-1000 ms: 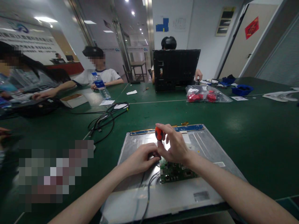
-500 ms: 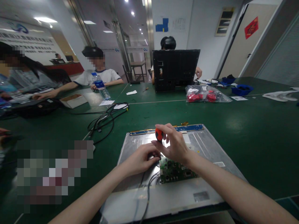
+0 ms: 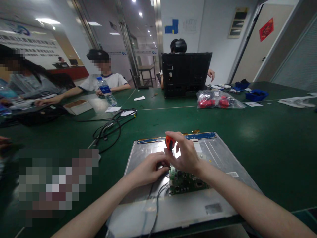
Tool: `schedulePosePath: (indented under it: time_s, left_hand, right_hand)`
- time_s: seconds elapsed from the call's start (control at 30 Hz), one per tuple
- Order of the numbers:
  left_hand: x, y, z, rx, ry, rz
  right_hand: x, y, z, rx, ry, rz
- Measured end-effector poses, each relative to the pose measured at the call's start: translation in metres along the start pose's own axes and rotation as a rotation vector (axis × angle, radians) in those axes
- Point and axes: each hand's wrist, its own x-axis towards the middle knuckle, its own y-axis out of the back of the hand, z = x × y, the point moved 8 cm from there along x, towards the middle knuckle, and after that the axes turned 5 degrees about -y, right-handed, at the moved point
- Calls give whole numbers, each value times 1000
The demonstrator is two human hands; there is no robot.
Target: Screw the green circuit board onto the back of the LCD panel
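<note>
My right hand (image 3: 182, 151) grips an upright screwdriver (image 3: 169, 141) by its red and black handle. The tip is hidden behind my fingers, near the left edge of a green circuit board (image 3: 188, 182). My left hand (image 3: 154, 167) is closed beside that same edge, its fingertips pressed together low by the screwdriver; what they hold, if anything, is hidden. Beneath both hands lies a silver metal display panel (image 3: 218, 198), flat on the green table, with a blue strip board (image 3: 208, 136) along its far edge. Dark cables (image 3: 158, 206) run from the circuit board toward me.
Black cables (image 3: 116, 124) lie coiled left of the panel. Farther back are a water bottle (image 3: 107, 91), a small open box (image 3: 78, 107), a plastic bag with red items (image 3: 219, 100), blue trays (image 3: 256, 95) and a black monitor casing (image 3: 187, 75). Several people sit around the table.
The screwdriver handle has turned and tilted slightly in my right hand, whose fingers have shifted a little. My left hand and the panel stay in place.
</note>
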Motion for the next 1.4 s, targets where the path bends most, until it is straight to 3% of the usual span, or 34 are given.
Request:
schedulePosePath:
  time_s: [1.1,1.4]
  left_hand:
    - [0,0,0,9,20,21]
    - [1,1,3,1,13,-1]
  right_hand:
    - [0,-4,3,-65,-8,-61]
    - [0,-1,-1,-48,11,-11]
